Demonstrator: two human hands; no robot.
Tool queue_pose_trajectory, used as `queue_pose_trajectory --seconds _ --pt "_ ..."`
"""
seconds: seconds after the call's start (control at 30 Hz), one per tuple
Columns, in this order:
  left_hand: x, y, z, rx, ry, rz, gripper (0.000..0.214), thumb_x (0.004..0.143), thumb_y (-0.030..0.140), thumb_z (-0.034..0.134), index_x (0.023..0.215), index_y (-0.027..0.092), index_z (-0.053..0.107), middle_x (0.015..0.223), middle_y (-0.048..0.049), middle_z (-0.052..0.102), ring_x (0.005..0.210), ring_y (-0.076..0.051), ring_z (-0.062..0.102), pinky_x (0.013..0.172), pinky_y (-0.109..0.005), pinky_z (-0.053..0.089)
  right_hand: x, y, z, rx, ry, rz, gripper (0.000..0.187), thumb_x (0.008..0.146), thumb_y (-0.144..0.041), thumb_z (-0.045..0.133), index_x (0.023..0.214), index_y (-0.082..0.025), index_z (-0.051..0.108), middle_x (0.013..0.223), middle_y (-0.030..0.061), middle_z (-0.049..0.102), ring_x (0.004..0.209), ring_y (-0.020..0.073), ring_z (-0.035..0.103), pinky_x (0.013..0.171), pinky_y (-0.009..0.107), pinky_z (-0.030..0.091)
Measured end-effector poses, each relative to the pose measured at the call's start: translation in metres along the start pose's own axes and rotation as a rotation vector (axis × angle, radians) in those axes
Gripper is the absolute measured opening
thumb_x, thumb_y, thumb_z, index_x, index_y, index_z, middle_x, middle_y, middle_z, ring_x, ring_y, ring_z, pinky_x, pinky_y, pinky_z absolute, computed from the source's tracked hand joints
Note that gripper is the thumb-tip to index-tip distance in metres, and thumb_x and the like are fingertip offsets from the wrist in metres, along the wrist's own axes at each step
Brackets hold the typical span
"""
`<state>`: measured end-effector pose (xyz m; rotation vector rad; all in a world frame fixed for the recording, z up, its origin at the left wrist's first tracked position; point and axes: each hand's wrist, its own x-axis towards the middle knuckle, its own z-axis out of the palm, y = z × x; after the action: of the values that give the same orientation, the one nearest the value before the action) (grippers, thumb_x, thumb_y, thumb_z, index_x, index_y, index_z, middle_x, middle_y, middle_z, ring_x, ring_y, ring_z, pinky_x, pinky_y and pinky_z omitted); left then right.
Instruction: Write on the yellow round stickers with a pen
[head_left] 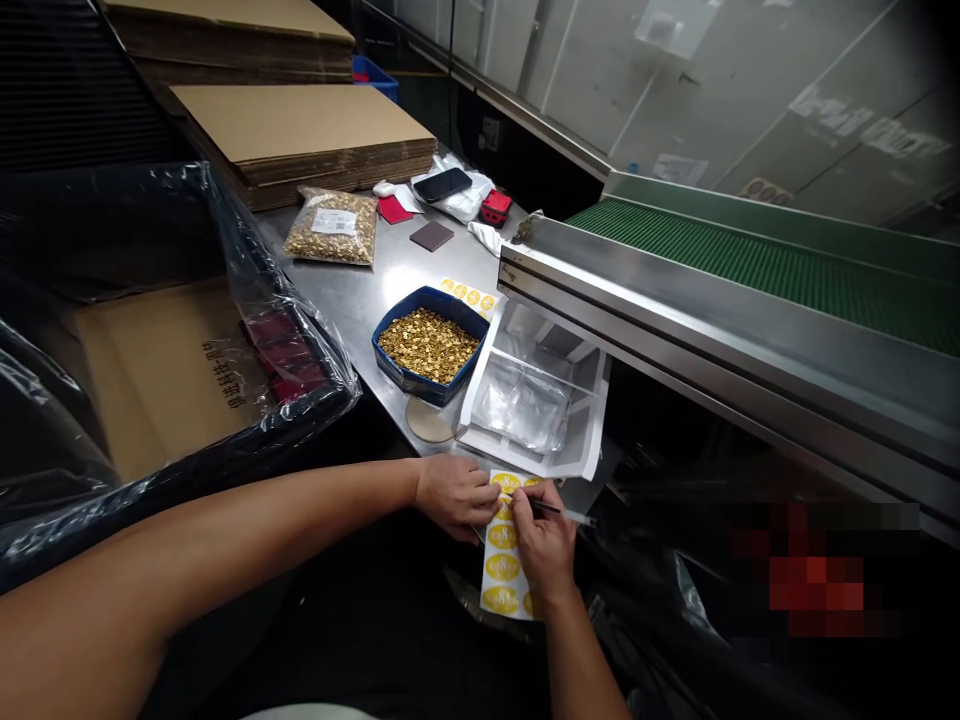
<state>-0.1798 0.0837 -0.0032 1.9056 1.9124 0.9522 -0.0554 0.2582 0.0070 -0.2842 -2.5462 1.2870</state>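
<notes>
A white sheet of yellow oval stickers (502, 567), each printed with an 8, hangs over the table's near edge. My left hand (454, 497) is closed at the sheet's upper left edge, fingertips on it. In my right hand (547, 545) is a pen (574, 515), its tip end by the upper stickers and its clear barrel pointing right. Just beyond the hands sits a white divided bin (469, 425) with clear plastic bags (517, 405) inside. To its left stands a dark blue tray (405, 383) full of small gold-coloured pieces (427, 345).
Left is a box lined with black plastic (210, 200). Cardboard stacks (315, 125) stand behind a bag of gold pieces (332, 225). A phone (442, 185) lies farther back. A green conveyor (750, 265) runs along the right. A round disc (429, 421) lies at the table edge.
</notes>
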Motion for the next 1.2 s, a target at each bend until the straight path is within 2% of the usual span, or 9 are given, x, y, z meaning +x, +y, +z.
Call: queue_pose_trajectory --seconds 0.13,0.27,0.4,0.67,0.93,1.2 --pt "0.000 -0.001 0.001 0.012 -0.061 -0.009 0.038 0.081 0.053 0.062 0.110 0.028 0.067 0.112 -0.0164 0.063 0.080 -0.029 0.060 0.065 -0.042 0.041 -0.003 0.001 0.003 0.022 0.091 -0.008 0.011 0.090 -0.030 0.057 0.092 -0.020 0.061 0.083 0.0021 0.063 0.074 0.0159 0.062 0.069 0.027 0.050" --pt "0.000 -0.002 0.001 0.053 -0.127 -0.010 0.041 0.083 0.053 0.062 0.114 0.028 0.066 0.118 -0.0172 0.062 0.085 -0.031 0.060 0.066 -0.044 0.041 -0.002 0.005 0.002 0.022 0.078 -0.017 0.012 0.089 -0.031 0.059 0.083 -0.021 0.062 0.073 0.0008 0.062 0.068 0.0157 0.061 0.066 0.027 0.050" --pt "0.001 0.000 -0.001 0.112 -0.142 0.007 0.037 0.085 0.053 0.058 0.112 0.028 0.067 0.113 -0.0161 0.063 0.083 -0.030 0.060 0.065 -0.043 0.041 0.000 0.008 0.002 0.042 0.060 -0.013 0.014 0.090 -0.032 0.059 0.081 -0.020 0.061 0.070 0.0003 0.061 0.065 0.0152 0.059 0.063 0.027 0.049" --pt "0.002 0.001 -0.002 0.304 -0.072 0.165 0.031 0.088 0.051 0.058 0.103 0.026 0.067 0.097 -0.0129 0.065 0.072 -0.025 0.058 0.053 -0.039 0.035 0.001 0.009 0.002 0.019 0.017 -0.056 0.014 0.091 -0.029 0.057 0.081 -0.020 0.059 0.071 -0.0002 0.057 0.065 0.0141 0.057 0.064 0.026 0.047" --pt "0.001 -0.004 0.005 0.534 0.038 0.326 0.044 0.091 0.056 0.051 0.105 0.015 0.063 0.089 -0.0102 0.062 0.065 -0.020 0.055 0.049 -0.036 0.034 0.003 0.009 0.003 0.067 0.023 -0.111 0.012 0.090 -0.025 0.060 0.079 -0.019 0.059 0.068 -0.0019 0.057 0.061 0.0122 0.056 0.060 0.024 0.047" --pt "0.002 -0.002 0.002 0.640 0.051 0.373 0.045 0.092 0.056 0.048 0.100 0.015 0.063 0.085 -0.0077 0.058 0.063 -0.019 0.053 0.049 -0.035 0.034 0.003 0.012 0.004 0.043 -0.008 -0.129 0.008 0.089 -0.024 0.061 0.083 -0.019 0.060 0.070 -0.0012 0.058 0.063 0.0127 0.057 0.062 0.026 0.046"
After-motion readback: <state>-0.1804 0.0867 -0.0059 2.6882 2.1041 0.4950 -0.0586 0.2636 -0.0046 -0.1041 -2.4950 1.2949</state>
